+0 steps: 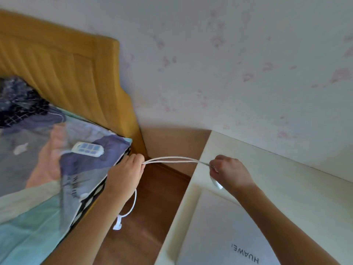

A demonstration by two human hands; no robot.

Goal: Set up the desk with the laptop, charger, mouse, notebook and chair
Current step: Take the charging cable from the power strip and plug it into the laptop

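A white charger cable stretches doubled between my two hands over the gap between bed and desk. My left hand is shut on one end of the loops, and a loose length with a white plug hangs below it. My right hand grips the other end together with the white charger block, just above the desk. The closed silver laptop lies on the cream desk under my right forearm.
A bed with a patterned blue-grey cover and a yellow-brown headboard stands at the left. A white power strip lies on the cover. Brown wooden floor shows between bed and desk. A flowered wall rises behind.
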